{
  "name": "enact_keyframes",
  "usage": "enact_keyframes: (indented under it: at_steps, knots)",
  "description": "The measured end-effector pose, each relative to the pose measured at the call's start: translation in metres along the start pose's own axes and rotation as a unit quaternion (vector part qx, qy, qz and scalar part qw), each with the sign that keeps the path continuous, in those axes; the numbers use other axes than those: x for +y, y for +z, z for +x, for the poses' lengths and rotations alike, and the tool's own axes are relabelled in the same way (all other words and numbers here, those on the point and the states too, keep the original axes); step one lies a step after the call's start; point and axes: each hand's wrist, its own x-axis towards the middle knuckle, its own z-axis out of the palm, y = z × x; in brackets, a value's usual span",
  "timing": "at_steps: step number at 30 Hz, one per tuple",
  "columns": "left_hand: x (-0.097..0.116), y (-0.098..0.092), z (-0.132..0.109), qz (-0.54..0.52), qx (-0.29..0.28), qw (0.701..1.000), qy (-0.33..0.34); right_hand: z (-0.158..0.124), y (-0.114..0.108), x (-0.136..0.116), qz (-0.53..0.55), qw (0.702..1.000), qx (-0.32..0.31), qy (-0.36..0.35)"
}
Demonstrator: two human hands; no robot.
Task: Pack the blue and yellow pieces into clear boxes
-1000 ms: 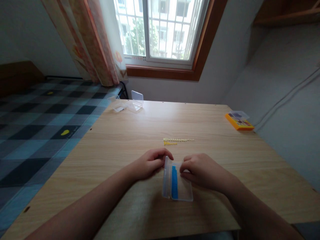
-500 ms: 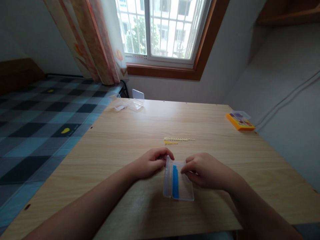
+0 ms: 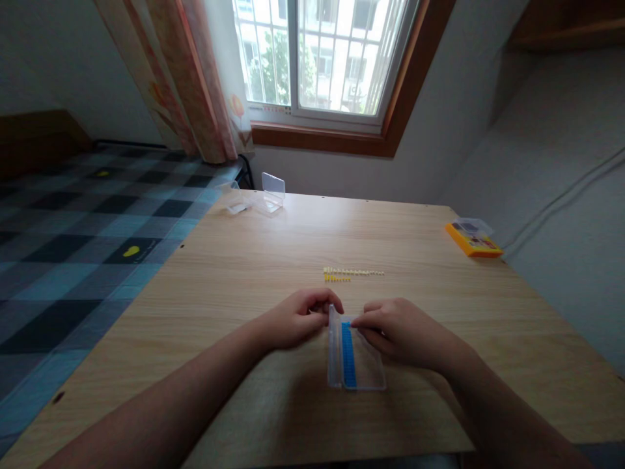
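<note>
A clear plastic case [image 3: 371,371] lies open on the table in front of me. A row of small blue pieces [image 3: 348,358] runs along its left side. My left hand [image 3: 305,318] is closed on the far end of the raised lid [image 3: 334,352], thumb on the near side and fingers curled over. With fingers drawn together, my right hand [image 3: 407,331] reaches in from the right, its fingertips at the far end of the blue row. Whether a piece sits between them is too small to tell. Beyond the hands lie a row of cream pieces [image 3: 354,271] and a shorter yellow row [image 3: 336,278].
Two open clear boxes, a left one [image 3: 237,202] and a right one [image 3: 273,192], stand at the table's far left corner. An orange box [image 3: 471,242] with a clear lid on top sits at the right edge. A bed [image 3: 122,221] adjoins the left side.
My right fingertips have moved left, from beside the blue row onto its far end. My left hand keeps its hold on the lid. The whole view has shifted slightly.
</note>
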Motion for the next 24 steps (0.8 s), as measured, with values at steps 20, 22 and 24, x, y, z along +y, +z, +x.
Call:
enact_keyframes:
  at_steps: [20, 22, 24]
  knots:
    - [0.0012, 0.0002, 0.0001, -0.003, 0.0, 1.0, 0.005, 0.0026, 0.005, 0.0015, -0.017, 1.0, -0.008, 0.011]
    - [0.0003, -0.0004, 0.0006, -0.001, -0.003, 1.0, 0.002, 0.0034, 0.0052, 0.0002, -0.02, 1.0, -0.012, 0.014]
    - [-0.0005, -0.0008, 0.0009, 0.004, -0.006, 1.0, 0.005, 0.0042, 0.0054, -0.0009, -0.019, 1.0, -0.016, 0.019]
